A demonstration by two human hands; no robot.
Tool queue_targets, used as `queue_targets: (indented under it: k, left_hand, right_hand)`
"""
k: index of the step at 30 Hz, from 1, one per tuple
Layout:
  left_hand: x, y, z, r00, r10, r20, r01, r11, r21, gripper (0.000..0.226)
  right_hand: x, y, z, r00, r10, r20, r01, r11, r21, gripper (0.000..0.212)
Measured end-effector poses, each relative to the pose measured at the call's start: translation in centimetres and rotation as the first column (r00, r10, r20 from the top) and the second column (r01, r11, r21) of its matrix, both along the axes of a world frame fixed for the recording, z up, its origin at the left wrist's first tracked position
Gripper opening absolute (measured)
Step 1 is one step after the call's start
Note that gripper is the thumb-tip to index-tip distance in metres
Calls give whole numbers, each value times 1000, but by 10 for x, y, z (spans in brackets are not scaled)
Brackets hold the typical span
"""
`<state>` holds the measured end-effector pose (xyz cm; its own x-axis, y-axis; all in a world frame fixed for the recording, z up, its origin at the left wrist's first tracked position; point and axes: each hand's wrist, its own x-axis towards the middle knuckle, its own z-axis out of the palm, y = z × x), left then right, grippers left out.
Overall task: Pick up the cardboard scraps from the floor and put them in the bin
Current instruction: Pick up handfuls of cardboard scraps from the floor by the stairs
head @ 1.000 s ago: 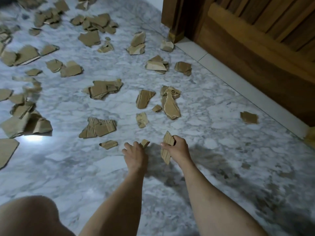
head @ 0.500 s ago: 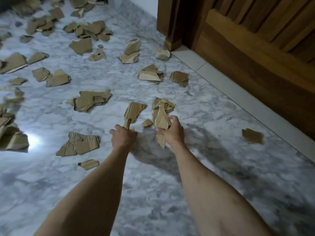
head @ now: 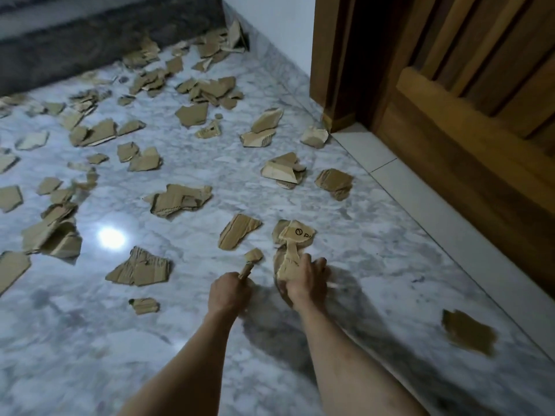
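Torn brown cardboard scraps lie scattered over the grey marble floor (head: 375, 265). My left hand (head: 229, 292) grips a small scrap (head: 247, 270) that sticks up out of the fist. Just beyond it lies a little loose scrap (head: 254, 255). My right hand (head: 306, 282) holds a long scrap (head: 286, 267) and presses down at a printed scrap (head: 297, 234) on the floor. A ribbed scrap (head: 237, 231) lies to the left of that one. No bin is in view.
A wooden door and frame (head: 450, 100) stand at the right above a pale threshold strip (head: 420, 199). One scrap (head: 467, 331) lies alone near it. Several scraps pile up at the far wall and along a dark step (head: 90, 46). A lamp glare (head: 111, 238) shines on the floor.
Both hands have moved forward across the floor, each still holding its scrap. My right hand has come down at the printed scrap, and the view has shifted toward the far wall.
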<state>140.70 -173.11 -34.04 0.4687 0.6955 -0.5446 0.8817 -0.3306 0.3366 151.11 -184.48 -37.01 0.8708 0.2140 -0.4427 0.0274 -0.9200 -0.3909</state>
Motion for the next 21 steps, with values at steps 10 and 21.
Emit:
queue_targets:
  k: [10, 21]
  left_hand:
    - [52, 11, 35, 989, 45, 141, -63, 990, 125, 30]
    - [86, 50, 11, 988, -68, 140, 50, 990, 129, 24]
  right_hand:
    - [4, -31, -7, 996, 81, -48, -75, 989, 127, 40]
    - [9, -17, -19, 987, 155, -35, -154, 988, 20, 33]
